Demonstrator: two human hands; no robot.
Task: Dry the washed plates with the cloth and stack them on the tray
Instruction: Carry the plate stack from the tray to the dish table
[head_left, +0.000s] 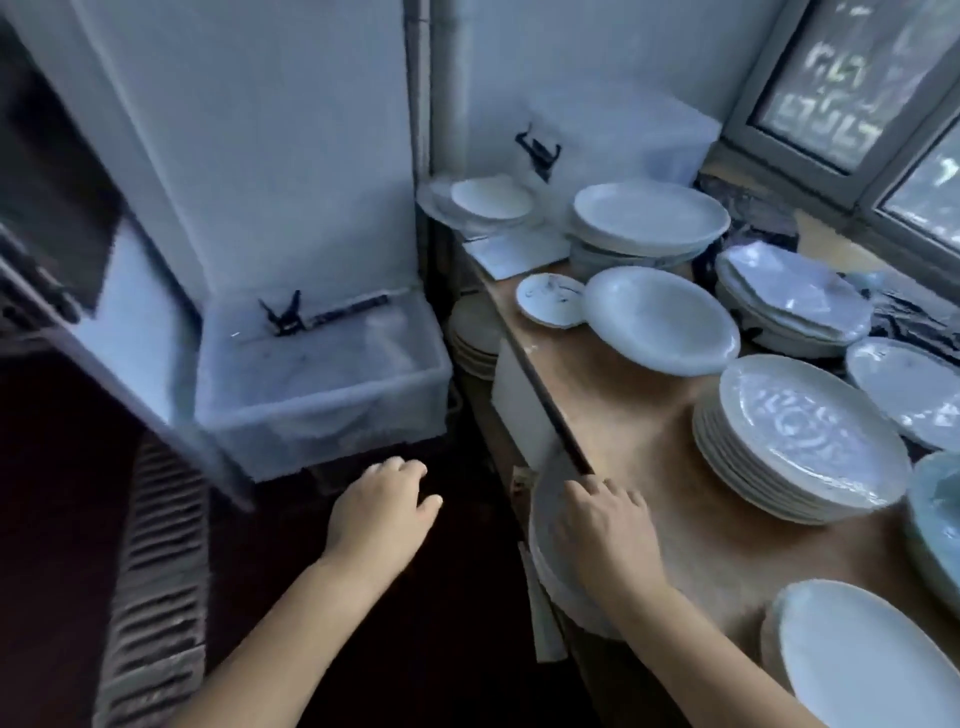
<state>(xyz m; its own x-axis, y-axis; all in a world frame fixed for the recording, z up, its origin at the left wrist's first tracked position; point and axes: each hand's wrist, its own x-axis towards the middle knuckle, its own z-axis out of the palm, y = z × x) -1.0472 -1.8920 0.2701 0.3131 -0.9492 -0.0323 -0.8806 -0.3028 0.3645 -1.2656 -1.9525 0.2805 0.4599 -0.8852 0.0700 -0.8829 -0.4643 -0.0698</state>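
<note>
A: Where do we find the right hand (605, 525)?

B: It lies palm down on a pale plate (558, 571) at the near edge of the wooden counter (649, 431). The fingers are spread over the plate's top. Whether the thumb curls under the rim, we cannot tell; the hand hides it.

A: And the left hand (384, 512)?

B: It hangs in the air over the dark floor, apart from everything. The fingers are loosely curled and hold nothing.

A: Where are the other plates?

B: We count several groups on the counter. A tall stack of patterned plates (800, 441) stands right of the right hand. Behind it a deep white dish (662, 319) touches a small saucer (550, 300). Further back sits a stack of large oval plates (649, 221), and another stack (491, 202) stands in the corner. A near stack (857, 654) sits at the lower right.

A: Anything left of the counter?

B: A clear plastic tub (322, 379) stands below the white wall, with a black clamp (283, 317) on its back rim. We cannot make out a cloth or a tray.
</note>
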